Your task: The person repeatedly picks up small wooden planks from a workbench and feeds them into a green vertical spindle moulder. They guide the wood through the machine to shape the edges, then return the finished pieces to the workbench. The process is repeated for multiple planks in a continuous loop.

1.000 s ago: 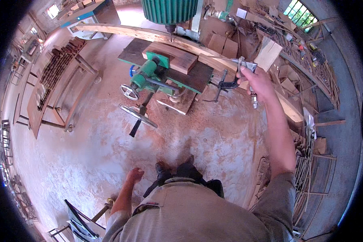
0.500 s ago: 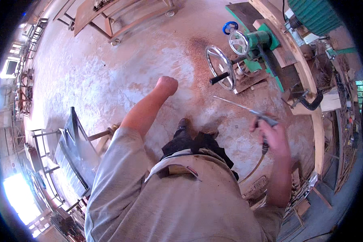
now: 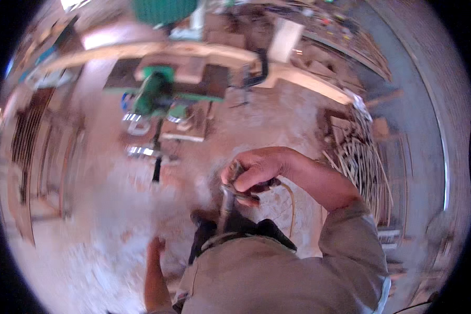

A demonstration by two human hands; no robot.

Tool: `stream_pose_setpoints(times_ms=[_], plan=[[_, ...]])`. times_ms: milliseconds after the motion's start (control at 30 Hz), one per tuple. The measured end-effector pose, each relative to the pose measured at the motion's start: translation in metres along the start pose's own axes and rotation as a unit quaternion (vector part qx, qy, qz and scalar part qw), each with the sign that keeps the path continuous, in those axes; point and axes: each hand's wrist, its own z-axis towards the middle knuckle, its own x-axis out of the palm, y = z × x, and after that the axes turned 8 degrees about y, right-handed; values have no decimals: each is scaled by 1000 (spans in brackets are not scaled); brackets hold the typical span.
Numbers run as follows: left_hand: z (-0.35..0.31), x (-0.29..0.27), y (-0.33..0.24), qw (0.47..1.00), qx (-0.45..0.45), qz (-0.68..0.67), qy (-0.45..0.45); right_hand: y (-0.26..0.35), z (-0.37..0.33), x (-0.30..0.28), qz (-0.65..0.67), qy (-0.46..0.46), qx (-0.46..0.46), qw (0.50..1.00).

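My right hand (image 3: 256, 170) is wrapped round an air blow gun (image 3: 235, 178) in front of my waist. Its long thin metal nozzle points down toward my trousers, blurred by motion. From the gun's lower end a thin yellowish hose (image 3: 293, 209) curves down beside my right hip. Low on the left, away from everything, hangs my left hand (image 3: 156, 245); it looks closed, with nothing visible in it. Ahead and to the left stands a green machine (image 3: 156, 91) with shiny handwheels (image 3: 141, 152) and a black crank grip (image 3: 156, 171).
A long wooden beam (image 3: 214, 49) crosses behind the machine, with a dark C-clamp (image 3: 261, 68) on it. Thin wood strips (image 3: 358, 167) lie piled at the right. A wooden rack or cart (image 3: 42, 157) stands far left. Dust covers the floor (image 3: 110, 209).
My view has swung to the right, so the machine now sits ahead on the left. My right hand has brought the blow gun in before my body, nozzle downward. My left arm has dropped low.
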Motion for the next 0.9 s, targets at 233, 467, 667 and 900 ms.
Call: stream_pose_setpoints(times_ms=[233,467,667,900], plan=[[-31,88,17,992,46,-120,7,-44,-100,2,-92,-205,253,941],[-53,49,8,986,51,-153,35,-69,-172,-37,-83,-472,82,874],[-60,-53,-42,767,-107,-633,-16,-130,-246,-173,122,-819,-183,530],[-69,-44,-48,863,-86,-497,-35,-168,-259,-324,42,-911,-224,344]])
